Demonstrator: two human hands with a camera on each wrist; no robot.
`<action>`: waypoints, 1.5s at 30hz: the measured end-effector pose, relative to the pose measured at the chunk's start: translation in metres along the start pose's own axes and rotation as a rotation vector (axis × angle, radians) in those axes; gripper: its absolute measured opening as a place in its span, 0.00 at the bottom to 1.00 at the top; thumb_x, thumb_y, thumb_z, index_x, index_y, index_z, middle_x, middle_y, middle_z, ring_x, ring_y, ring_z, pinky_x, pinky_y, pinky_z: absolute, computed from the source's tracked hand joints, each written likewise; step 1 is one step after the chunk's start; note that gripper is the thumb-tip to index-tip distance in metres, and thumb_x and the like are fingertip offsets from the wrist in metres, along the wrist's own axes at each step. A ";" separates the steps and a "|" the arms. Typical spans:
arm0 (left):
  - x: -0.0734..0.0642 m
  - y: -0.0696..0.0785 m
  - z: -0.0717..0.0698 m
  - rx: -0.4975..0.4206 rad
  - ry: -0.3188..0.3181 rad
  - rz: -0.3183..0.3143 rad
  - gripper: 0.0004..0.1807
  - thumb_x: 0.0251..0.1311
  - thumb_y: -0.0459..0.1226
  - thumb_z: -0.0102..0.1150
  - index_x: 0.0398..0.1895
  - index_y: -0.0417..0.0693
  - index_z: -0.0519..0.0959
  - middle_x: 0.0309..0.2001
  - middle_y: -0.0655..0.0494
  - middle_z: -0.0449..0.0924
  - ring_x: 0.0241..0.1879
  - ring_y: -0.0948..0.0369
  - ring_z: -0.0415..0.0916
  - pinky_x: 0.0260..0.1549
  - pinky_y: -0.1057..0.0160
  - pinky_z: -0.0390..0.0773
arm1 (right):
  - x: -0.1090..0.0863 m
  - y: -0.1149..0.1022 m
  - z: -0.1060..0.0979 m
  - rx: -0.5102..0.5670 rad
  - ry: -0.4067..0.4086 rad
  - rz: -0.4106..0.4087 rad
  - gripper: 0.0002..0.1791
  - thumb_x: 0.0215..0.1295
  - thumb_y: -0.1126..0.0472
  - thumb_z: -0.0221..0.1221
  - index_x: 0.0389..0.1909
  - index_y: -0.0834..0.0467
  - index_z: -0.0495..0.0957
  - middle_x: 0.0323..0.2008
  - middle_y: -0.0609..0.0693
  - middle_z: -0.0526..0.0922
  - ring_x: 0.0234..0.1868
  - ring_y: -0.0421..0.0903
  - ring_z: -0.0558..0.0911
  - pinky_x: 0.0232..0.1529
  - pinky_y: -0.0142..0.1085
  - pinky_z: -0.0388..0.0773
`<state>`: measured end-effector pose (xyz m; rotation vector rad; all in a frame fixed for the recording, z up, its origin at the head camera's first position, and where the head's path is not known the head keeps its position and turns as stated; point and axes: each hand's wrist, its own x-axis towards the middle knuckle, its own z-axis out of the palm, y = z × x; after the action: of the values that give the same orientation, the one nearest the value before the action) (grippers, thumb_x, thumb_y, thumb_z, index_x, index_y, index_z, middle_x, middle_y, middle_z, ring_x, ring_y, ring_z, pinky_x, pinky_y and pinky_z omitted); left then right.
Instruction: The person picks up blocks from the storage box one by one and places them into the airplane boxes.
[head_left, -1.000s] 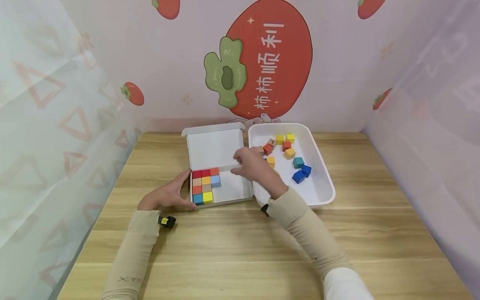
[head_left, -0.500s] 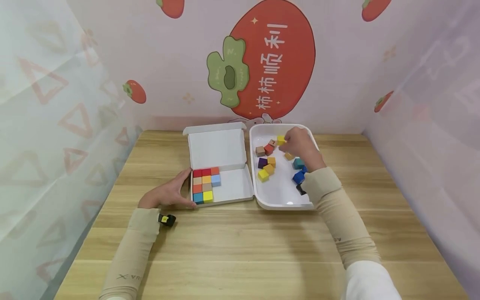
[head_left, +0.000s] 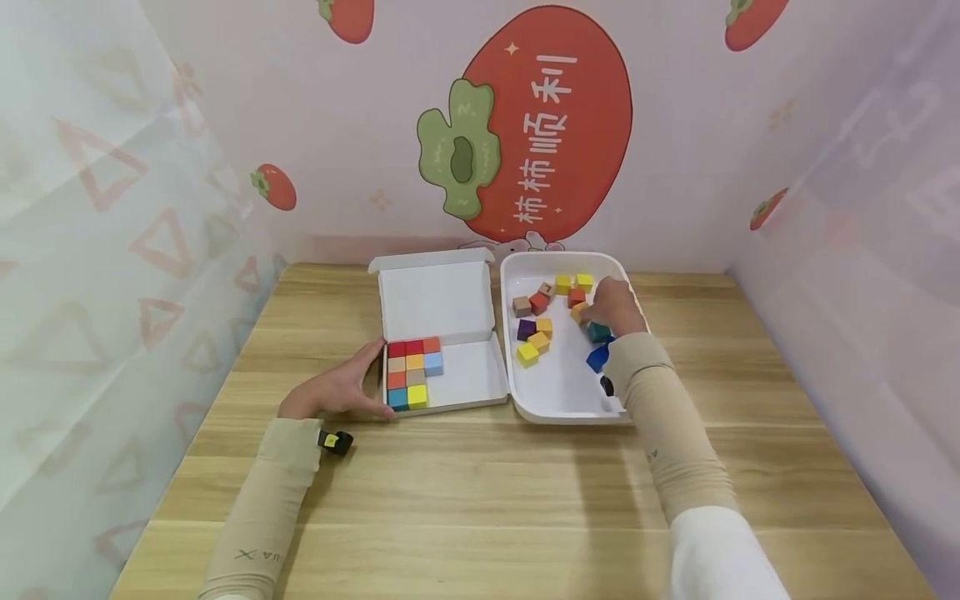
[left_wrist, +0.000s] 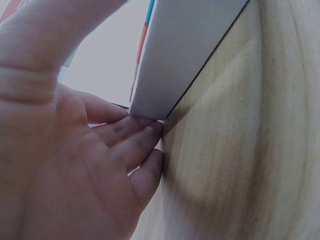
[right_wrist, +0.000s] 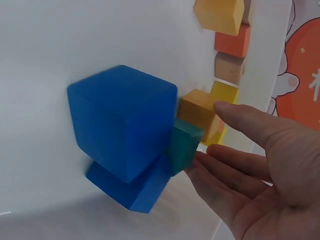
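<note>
My left hand (head_left: 337, 390) holds the left end of a white cardboard box (head_left: 465, 379), thumb at its front corner and fingers at the back corner. In the left wrist view, the fingertips (left_wrist: 150, 131) meet the box's outer wall (left_wrist: 175, 60). Coloured cubes (head_left: 415, 362) fill the box's left part. My right hand (head_left: 617, 307) reaches into a white tub (head_left: 555, 400), thumb and fingers apart. Its thumb tip overlaps an orange cube (right_wrist: 199, 107) in the right wrist view; the other fingers lie beside a teal cube (right_wrist: 184, 145). Two blue cubes (right_wrist: 122, 120) sit nearby.
Several more cubes lie in the tub, such as a purple cube (head_left: 527, 330) and a yellow cube (head_left: 528, 354). The box's lid (head_left: 435, 298) stands raised at the back. Behind the wooden table (head_left: 465, 500) hangs a printed backdrop (head_left: 337, 108).
My right hand has moved from over the box into the tub's right side, then slightly down towards the orange cube. My left hand keeps its place on the box.
</note>
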<state>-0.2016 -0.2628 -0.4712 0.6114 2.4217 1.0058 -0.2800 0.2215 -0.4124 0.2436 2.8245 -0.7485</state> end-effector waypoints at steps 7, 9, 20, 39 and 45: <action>0.001 -0.003 0.003 -0.005 0.000 0.019 0.77 0.49 0.53 0.84 0.87 0.52 0.32 0.86 0.44 0.39 0.83 0.43 0.42 0.81 0.31 0.50 | 0.004 0.006 0.011 -0.027 0.014 0.009 0.18 0.67 0.56 0.71 0.45 0.67 0.82 0.35 0.59 0.80 0.39 0.57 0.79 0.43 0.44 0.79; 0.001 -0.003 0.003 0.007 -0.001 0.007 0.77 0.49 0.55 0.83 0.87 0.52 0.31 0.87 0.44 0.38 0.83 0.43 0.42 0.81 0.32 0.50 | 0.003 0.005 0.009 -0.013 0.010 0.019 0.19 0.67 0.56 0.71 0.48 0.67 0.81 0.39 0.61 0.81 0.40 0.58 0.79 0.45 0.46 0.81; 0.000 -0.001 0.000 -0.006 0.006 0.020 0.77 0.49 0.54 0.84 0.87 0.52 0.33 0.86 0.46 0.39 0.83 0.44 0.43 0.81 0.32 0.50 | -0.017 -0.013 -0.013 0.042 0.059 -0.091 0.14 0.68 0.61 0.70 0.50 0.66 0.87 0.45 0.62 0.86 0.45 0.58 0.80 0.57 0.50 0.86; -0.001 -0.004 0.000 0.012 0.001 0.010 0.77 0.51 0.54 0.83 0.87 0.47 0.32 0.87 0.42 0.37 0.84 0.42 0.40 0.81 0.32 0.48 | -0.079 -0.046 -0.006 -0.012 -0.016 -0.358 0.15 0.66 0.62 0.72 0.51 0.63 0.88 0.47 0.59 0.90 0.44 0.54 0.86 0.52 0.45 0.90; 0.001 -0.004 -0.001 0.031 0.005 0.021 0.77 0.50 0.55 0.83 0.87 0.48 0.31 0.87 0.43 0.37 0.84 0.42 0.41 0.81 0.32 0.49 | -0.103 -0.060 0.003 -0.037 -0.064 -0.422 0.15 0.63 0.60 0.75 0.49 0.61 0.89 0.42 0.56 0.91 0.41 0.51 0.83 0.48 0.42 0.89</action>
<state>-0.2039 -0.2649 -0.4739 0.6473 2.4437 0.9816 -0.1931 0.1577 -0.3623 -0.3886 2.8546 -0.7618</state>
